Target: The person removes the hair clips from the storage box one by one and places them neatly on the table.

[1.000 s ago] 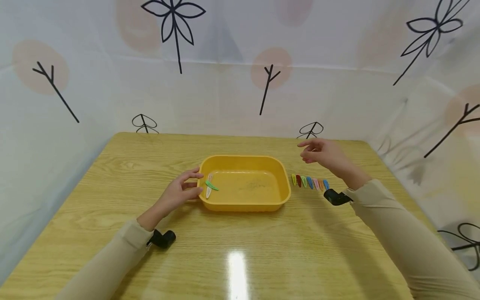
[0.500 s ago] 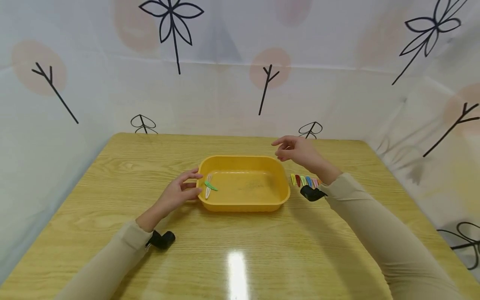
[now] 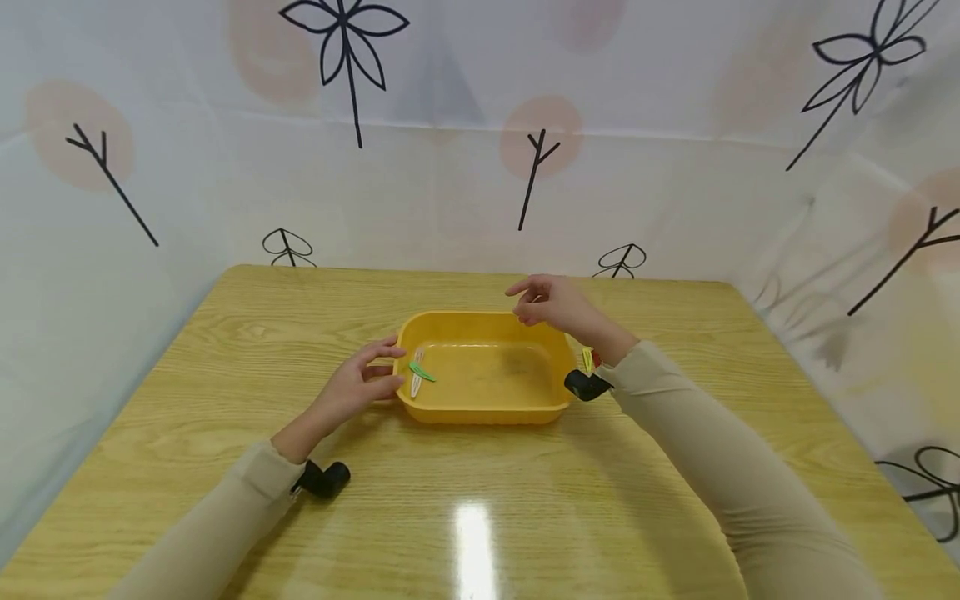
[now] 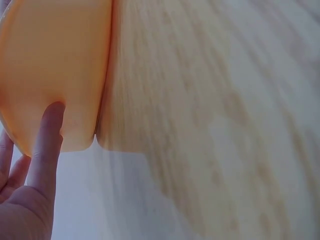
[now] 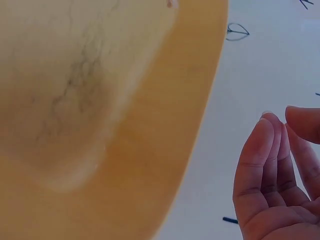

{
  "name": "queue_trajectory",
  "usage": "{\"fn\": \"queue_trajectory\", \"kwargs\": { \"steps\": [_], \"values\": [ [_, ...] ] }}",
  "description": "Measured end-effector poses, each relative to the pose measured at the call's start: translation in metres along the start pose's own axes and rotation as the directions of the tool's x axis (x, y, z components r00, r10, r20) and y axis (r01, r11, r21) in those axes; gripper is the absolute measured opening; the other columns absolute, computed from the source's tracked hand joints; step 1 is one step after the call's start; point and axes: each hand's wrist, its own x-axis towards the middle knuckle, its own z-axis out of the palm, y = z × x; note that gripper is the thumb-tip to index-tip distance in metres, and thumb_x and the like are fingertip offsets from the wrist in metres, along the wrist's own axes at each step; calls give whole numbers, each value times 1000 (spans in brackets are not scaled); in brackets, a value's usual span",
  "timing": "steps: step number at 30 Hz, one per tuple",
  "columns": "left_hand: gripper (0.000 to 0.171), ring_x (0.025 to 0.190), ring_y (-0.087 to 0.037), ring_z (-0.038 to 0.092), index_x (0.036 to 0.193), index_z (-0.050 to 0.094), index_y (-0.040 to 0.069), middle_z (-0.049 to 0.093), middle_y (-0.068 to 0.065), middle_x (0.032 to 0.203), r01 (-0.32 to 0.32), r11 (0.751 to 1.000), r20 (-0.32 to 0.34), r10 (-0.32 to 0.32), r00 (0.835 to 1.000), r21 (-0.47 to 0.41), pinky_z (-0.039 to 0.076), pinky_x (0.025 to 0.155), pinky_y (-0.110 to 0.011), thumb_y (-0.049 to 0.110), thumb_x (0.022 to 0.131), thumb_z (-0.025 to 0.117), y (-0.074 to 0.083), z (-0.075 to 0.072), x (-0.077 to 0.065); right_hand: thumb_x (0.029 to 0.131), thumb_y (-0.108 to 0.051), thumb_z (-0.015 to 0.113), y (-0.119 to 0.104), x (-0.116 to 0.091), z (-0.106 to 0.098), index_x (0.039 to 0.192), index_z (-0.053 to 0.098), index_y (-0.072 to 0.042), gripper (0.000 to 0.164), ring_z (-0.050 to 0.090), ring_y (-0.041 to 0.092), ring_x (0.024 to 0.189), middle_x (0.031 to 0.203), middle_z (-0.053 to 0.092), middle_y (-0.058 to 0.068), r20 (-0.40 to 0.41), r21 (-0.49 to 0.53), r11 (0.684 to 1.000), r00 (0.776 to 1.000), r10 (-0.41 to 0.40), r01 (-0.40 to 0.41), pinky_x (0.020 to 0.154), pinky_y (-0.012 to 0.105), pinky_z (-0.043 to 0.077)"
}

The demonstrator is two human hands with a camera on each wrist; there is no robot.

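Observation:
My left hand (image 3: 354, 385) holds the left end of a yellow plastic basin (image 3: 487, 415); in the left wrist view the thumb (image 4: 49, 137) presses its outer wall. Inside, at that end, a green snap hair clip (image 3: 422, 372) lies across a pale one (image 3: 416, 386). My right hand (image 3: 558, 307) hovers above the basin's far right rim, fingers loosely bent. Nothing shows between its thumb and fingertips (image 5: 260, 137) in the right wrist view. Beside the basin's right end, a yellow hair clip (image 3: 587, 359) and part of a red one (image 3: 597, 357) peek out past my right wrist.
The basin stands on a wood-grain table (image 3: 420, 500). A pale patterned cloth (image 3: 442, 192) hangs behind the table and along its sides. Black wrist cameras, the left one (image 3: 322, 480) and the right one (image 3: 587, 386), jut out under the wrists.
My right hand has moved left from above the row of hair clips to the basin's far right rim. Its wrist and sleeve now cover most of that row. The left hand has stayed put.

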Motion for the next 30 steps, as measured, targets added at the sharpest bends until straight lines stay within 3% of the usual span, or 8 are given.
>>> {"fn": "queue_trajectory", "kwargs": {
  "steps": [12,22,30],
  "values": [
    [47,121,-37,45,129,48,-3,26,-4,150,8,1000,4,-8,1000,-3,54,78,-35,11,88,66,-1,-1,-1,89,-2,57,2,21,29,121,56,4,32,56,45,94,96,57,18,91,2,1000,996,-17,17,85,50,49],
    [45,120,-39,45,128,49,-5,26,-5,150,-4,1000,6,4,1000,-15,54,79,-37,9,88,65,-1,1,1,89,0,58,12,40,42,121,55,6,33,57,43,90,91,59,16,205,-32,999,978,-33,40,83,49,50],
    [45,120,-37,45,128,49,-4,25,-5,150,8,1000,4,-8,1000,-15,54,78,-35,8,88,65,-1,-1,2,86,1,60,15,54,59,117,58,4,31,58,28,78,87,62,11,308,-145,986,951,-35,83,76,41,52]
  ]
}}
